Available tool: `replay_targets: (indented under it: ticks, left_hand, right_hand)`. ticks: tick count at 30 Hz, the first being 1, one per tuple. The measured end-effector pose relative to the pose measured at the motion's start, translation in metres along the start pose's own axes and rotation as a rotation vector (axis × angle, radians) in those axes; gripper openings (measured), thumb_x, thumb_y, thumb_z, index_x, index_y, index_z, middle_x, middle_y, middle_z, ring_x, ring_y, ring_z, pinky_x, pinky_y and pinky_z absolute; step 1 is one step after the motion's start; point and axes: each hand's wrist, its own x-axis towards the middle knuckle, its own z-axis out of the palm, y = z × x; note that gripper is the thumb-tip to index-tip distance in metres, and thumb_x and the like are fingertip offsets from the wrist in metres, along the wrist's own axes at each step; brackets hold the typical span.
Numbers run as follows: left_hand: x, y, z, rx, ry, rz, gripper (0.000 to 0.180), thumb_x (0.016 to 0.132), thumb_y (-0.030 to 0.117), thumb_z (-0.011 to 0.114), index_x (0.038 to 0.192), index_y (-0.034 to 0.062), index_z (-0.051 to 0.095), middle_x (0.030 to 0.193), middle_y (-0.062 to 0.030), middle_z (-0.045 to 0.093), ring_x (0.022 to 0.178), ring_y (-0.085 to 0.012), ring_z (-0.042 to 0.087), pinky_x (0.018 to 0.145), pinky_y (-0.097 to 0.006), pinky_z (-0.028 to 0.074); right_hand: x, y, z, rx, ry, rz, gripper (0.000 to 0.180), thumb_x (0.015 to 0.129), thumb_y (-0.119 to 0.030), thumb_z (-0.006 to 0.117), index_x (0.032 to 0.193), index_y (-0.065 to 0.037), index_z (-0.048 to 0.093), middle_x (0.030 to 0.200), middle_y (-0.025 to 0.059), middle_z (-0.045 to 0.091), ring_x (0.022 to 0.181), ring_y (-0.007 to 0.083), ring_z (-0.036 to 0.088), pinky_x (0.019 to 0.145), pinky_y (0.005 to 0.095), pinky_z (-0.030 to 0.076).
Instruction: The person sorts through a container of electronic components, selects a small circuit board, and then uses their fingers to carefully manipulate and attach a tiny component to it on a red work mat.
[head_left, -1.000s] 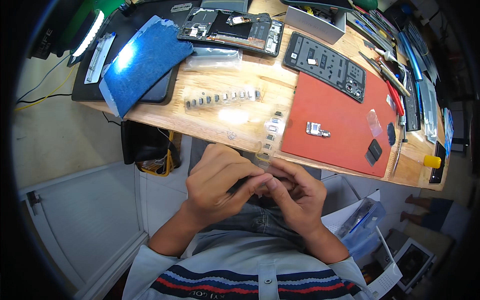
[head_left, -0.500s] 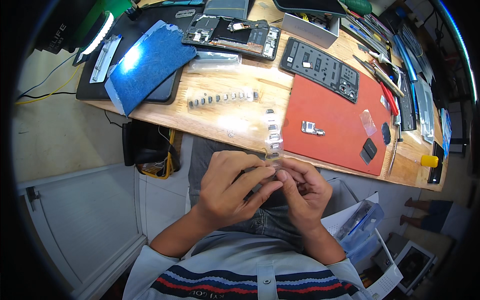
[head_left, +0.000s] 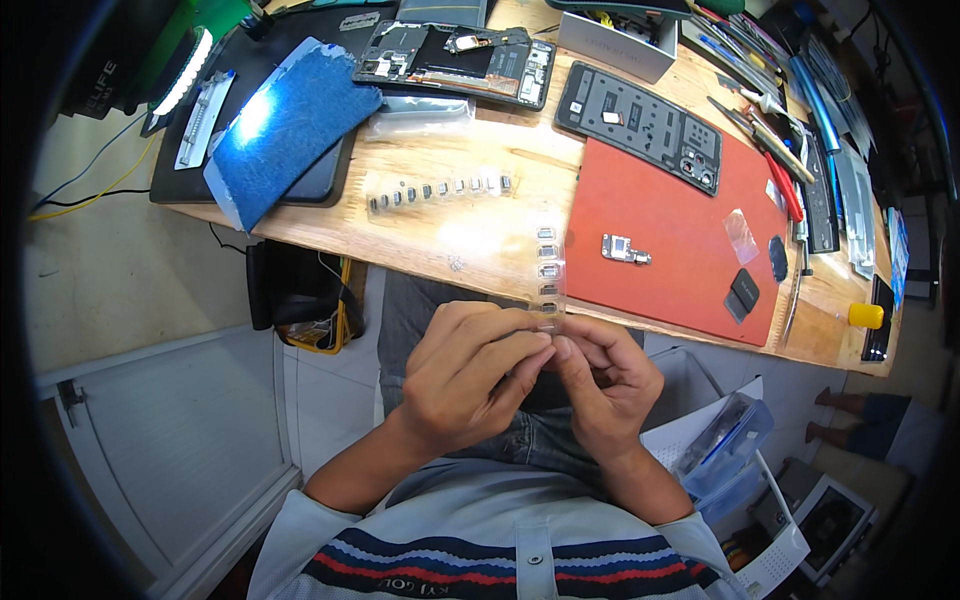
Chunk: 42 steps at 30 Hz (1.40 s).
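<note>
Seen from above, over a lap in jeans at the near edge of a wooden workbench (head_left: 330, 235). Left hand (head_left: 470, 375) and right hand (head_left: 605, 380) pressed together below the bench edge, fingertips meeting. Both curled nearly closed, pinching the lower end of a clear carrier strip of small components (head_left: 547, 275) between thumbs and forefingers. Strip rising straight up from the fingertips, over the bench edge, small dark parts set in its pockets one above another. Exact grip on the lowest pocket hidden behind the fingers.

Beyond the hands, on the bench: a second clear component strip (head_left: 440, 190) lying flat, up and to the left. Further left, a blue cloth (head_left: 290, 125) over a dark mat, brightly lit by a lamp (head_left: 185, 70). Straight up from the hands at the far side, an opened phone (head_left: 455, 60) showing its internals. Just right of the raised strip, a red work mat (head_left: 680, 250) with a small metal part (head_left: 622, 249) lying on it, well apart from the fingers. Above the mat, a black phone frame (head_left: 640, 125). Far right, tweezers and hand tools (head_left: 780, 140) in a row, plus a small yellow bottle (head_left: 865, 315) at the bench corner. Lower right of the right hand, a clear plastic parts box (head_left: 725, 450).
</note>
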Motion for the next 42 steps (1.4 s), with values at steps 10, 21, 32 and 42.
replay_targets:
  ticks: [10,21,32,42]
  left_hand:
    - [0.002,0.0,-0.004,-0.011,-0.01,-0.038,0.022,0.082,-0.006,0.084,0.102,0.0001,0.078,0.101,-0.012,0.081,0.086,-0.0277,0.073,0.079,-0.036,0.057]
    - [0.007,-0.001,-0.008,-0.032,-0.017,-0.071,0.023,0.082,-0.008,0.085,0.103,-0.0008,0.078,0.098,-0.0138,0.081,0.086,-0.0282,0.075,0.076,-0.035,0.06]
    - [0.034,-0.028,-0.019,0.017,-0.021,-0.021,0.025,0.081,-0.012,0.079,0.103,-0.0016,0.077,0.097,-0.0143,0.079,0.087,-0.0276,0.075,0.079,-0.035,0.059]
    - [0.027,-0.047,-0.018,-0.254,0.03,-0.206,0.031,0.098,-0.009,0.074,0.127,-0.0091,0.063,0.11,-0.0216,0.08,0.101,-0.0205,0.08,0.087,-0.028,0.064]
  right_hand:
    - [0.002,-0.002,0.004,0.007,0.015,0.021,0.026,0.105,0.001,0.07,0.129,0.012,0.067,0.112,0.0186,0.08,0.099,0.0169,0.078,0.089,0.0284,0.063]
    - [0.007,-0.003,-0.003,-0.085,-0.011,-0.127,0.036,0.098,0.003,0.078,0.132,0.007,0.069,0.117,0.0181,0.081,0.103,0.0185,0.081,0.087,0.0296,0.066]
    - [0.031,-0.032,-0.071,-0.591,0.298,-0.317,0.02,0.089,0.004,0.083,0.108,0.003,0.079,0.102,0.0132,0.081,0.084,0.0167,0.074,0.074,0.0282,0.055]
    - [0.056,-0.023,-0.069,-0.753,0.24,-0.443,0.031,0.079,0.002,0.088,0.109,-0.001,0.079,0.106,0.0141,0.076,0.096,0.0277,0.068,0.088,0.0371,0.051]
